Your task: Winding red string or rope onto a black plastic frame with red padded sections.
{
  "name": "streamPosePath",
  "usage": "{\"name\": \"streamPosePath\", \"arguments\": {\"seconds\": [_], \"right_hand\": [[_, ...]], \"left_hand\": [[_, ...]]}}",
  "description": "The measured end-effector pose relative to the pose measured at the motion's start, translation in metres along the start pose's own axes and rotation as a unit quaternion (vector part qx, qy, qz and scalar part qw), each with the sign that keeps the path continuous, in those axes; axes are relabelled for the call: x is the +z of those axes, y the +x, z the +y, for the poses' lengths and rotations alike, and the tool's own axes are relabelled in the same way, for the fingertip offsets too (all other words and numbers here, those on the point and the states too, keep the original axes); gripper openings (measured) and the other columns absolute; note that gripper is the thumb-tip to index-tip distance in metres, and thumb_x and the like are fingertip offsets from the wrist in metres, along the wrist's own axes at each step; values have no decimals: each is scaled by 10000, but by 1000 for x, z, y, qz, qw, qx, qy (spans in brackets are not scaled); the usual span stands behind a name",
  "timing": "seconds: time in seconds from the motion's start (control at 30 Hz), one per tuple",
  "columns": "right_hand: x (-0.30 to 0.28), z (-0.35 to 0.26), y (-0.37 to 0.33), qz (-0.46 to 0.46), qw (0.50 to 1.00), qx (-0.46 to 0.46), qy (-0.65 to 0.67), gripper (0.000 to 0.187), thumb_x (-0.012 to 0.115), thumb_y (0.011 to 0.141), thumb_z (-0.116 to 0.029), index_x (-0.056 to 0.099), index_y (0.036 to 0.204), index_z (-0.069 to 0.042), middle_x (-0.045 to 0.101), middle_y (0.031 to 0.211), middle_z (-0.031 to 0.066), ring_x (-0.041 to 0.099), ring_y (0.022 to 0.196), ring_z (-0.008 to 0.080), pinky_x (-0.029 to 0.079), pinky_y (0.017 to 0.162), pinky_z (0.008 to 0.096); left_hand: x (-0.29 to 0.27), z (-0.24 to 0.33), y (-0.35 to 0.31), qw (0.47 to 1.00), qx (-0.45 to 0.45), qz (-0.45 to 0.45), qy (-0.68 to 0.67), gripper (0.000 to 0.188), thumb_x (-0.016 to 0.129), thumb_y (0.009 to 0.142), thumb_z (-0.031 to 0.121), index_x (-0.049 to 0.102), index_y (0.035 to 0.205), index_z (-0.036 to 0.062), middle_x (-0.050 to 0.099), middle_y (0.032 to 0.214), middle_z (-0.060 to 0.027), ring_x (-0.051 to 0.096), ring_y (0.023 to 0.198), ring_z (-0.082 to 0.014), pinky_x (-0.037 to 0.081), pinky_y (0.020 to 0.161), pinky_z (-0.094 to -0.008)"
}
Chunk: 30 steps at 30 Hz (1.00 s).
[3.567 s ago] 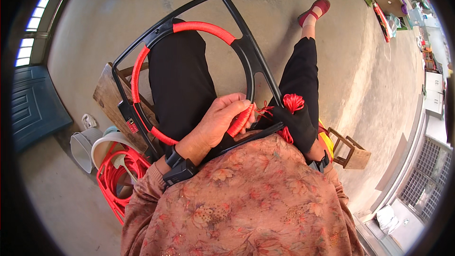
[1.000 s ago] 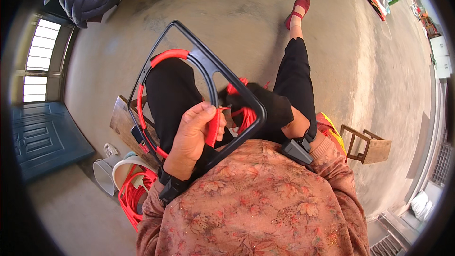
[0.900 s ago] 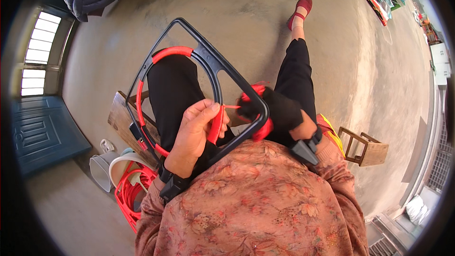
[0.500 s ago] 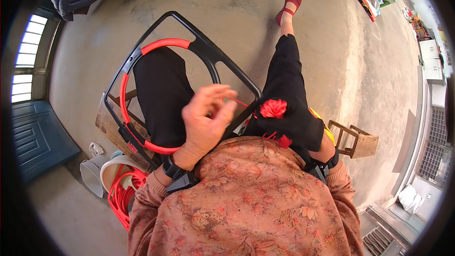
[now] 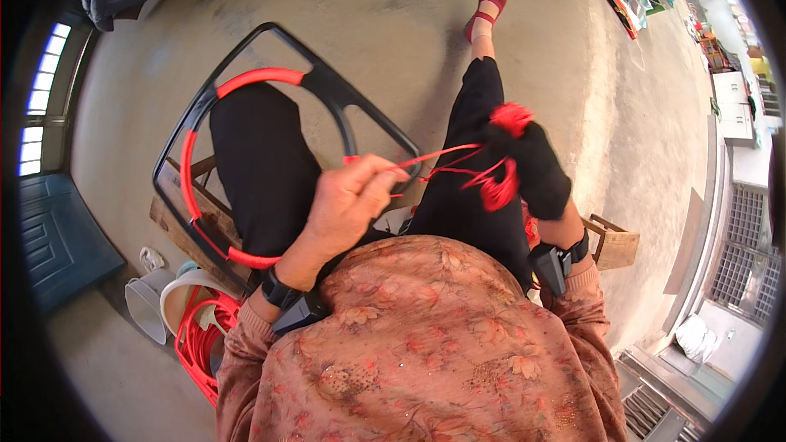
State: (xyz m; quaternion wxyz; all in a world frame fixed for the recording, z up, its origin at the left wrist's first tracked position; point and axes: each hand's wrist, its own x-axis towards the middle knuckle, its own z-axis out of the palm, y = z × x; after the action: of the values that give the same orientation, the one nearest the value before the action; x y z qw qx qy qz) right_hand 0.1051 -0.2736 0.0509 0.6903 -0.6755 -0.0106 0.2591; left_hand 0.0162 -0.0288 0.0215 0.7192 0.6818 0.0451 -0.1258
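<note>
A black frame with a rounded inner opening lies across my left thigh. Red wrapping covers parts of its inner ring. Beside the frame's near right corner, my bare left hand pinches a strand of red cord. That strand runs taut to my right hand, which wears a black glove and is closed around a bundle of the cord. One tuft of the bundle shows above the glove, and loose loops hang on its left side. The fingers of the gloved hand are partly hard to make out.
At my left stand a wooden bench, a grey bucket and a pale tub with red coils. A small wooden stool is at my right. Household items line the far right wall.
My gloved right hand has risen and turned, bringing the red bundle up with it. My left hand has closed on the cord, now stretched between both hands. The frame appears slightly further left.
</note>
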Motion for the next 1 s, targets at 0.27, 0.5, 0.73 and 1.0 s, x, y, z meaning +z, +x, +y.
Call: {"name": "streamPosePath", "arguments": {"seconds": [0.27, 0.5, 0.73, 1.0], "right_hand": [[-263, 128, -78, 456, 848, -30, 269, 302, 614, 902, -336, 608, 1055, -76, 625, 837, 5, 570, 770, 119, 476, 659, 297], [-399, 183, -219, 634, 727, -53, 260, 312, 554, 929, -391, 603, 949, -84, 613, 848, 13, 583, 820, 198, 477, 754, 367], [-453, 207, -291, 508, 804, -62, 303, 312, 568, 922, -380, 592, 1001, -80, 627, 935, 40, 586, 846, 226, 485, 782, 412], [-359, 128, -168, 475, 854, -88, 193, 221, 602, 902, -255, 634, 1046, -90, 583, 755, -14, 541, 664, 91, 450, 606, 239]], "left_hand": [[-49, 11, 14, 967, 100, 216, -93, 245, 480, 984, 225, 575, 890, 20, 418, 535, 32, 372, 457, -41, 327, 418, -205], [-114, 11, 30, 909, 136, 277, -282, 213, 501, 980, 216, 552, 983, 9, 328, 564, 50, 289, 487, -38, 249, 427, -206], [-122, 11, 40, 902, 152, 310, -259, 220, 497, 983, 200, 552, 1025, -9, 314, 567, 53, 288, 502, -32, 243, 436, -206], [-63, 16, 50, 958, 84, 272, -46, 292, 472, 994, 239, 588, 1023, -27, 318, 532, 55, 276, 452, -34, 294, 416, -194]]}}
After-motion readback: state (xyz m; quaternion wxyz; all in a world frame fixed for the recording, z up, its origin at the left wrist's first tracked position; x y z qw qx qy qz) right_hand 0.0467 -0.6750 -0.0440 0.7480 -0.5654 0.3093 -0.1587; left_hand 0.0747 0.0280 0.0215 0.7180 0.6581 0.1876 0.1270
